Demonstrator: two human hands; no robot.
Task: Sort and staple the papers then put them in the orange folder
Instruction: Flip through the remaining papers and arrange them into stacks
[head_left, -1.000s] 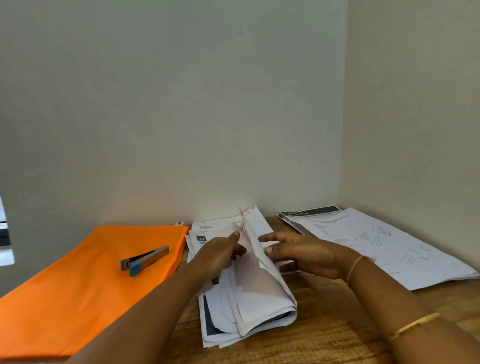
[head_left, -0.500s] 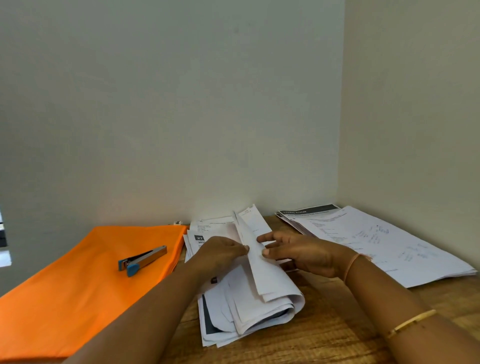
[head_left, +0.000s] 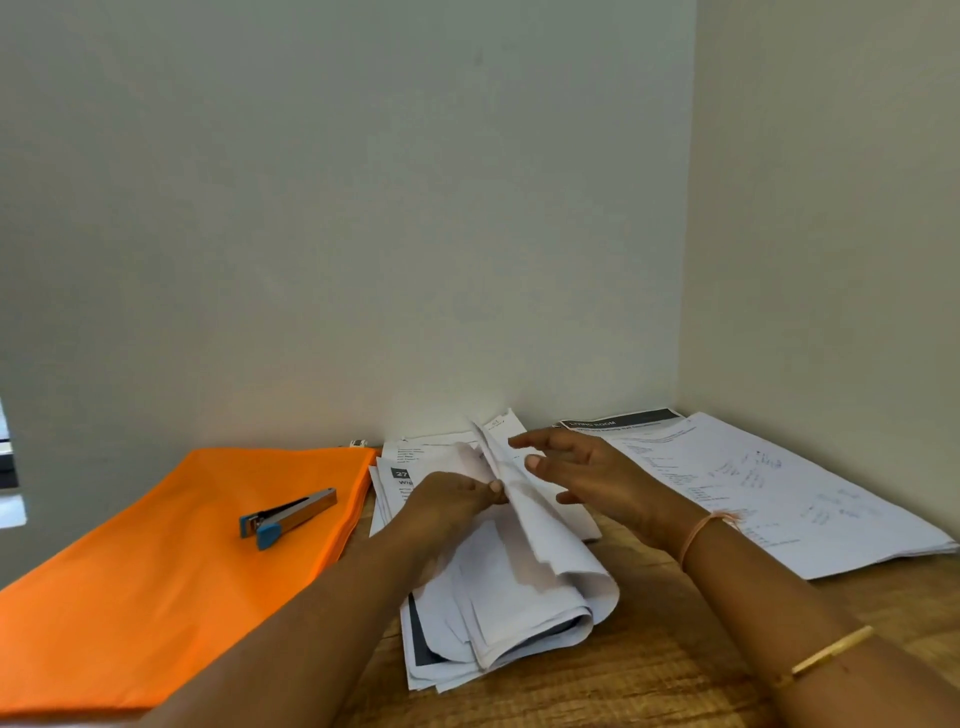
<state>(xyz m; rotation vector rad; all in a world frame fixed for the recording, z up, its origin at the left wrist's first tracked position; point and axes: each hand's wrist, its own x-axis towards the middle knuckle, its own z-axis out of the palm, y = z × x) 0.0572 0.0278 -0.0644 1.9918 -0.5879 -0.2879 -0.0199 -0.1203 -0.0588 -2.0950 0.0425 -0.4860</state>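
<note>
Two paper piles on the counter (head_left: 649, 654)! The middle pile (head_left: 524, 597), headed "27", has sheets curled back, left hand (head_left: 449, 501) grip pinching them; right hand (head_left: 597, 470) grip apart just above. The right pile (head_left: 753, 493) reads "LIVING ROOM". One stapler (head_left: 288, 512) lies atop one orange folder (head_left: 156, 571), left.

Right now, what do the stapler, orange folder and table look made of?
Stapler: shiny metal body, likely steel, with a blue plastic-looking end. Orange folder: matte, faint creases; fabric or plastic, unclear. Table: brown wood grain, possibly laminate.
</note>
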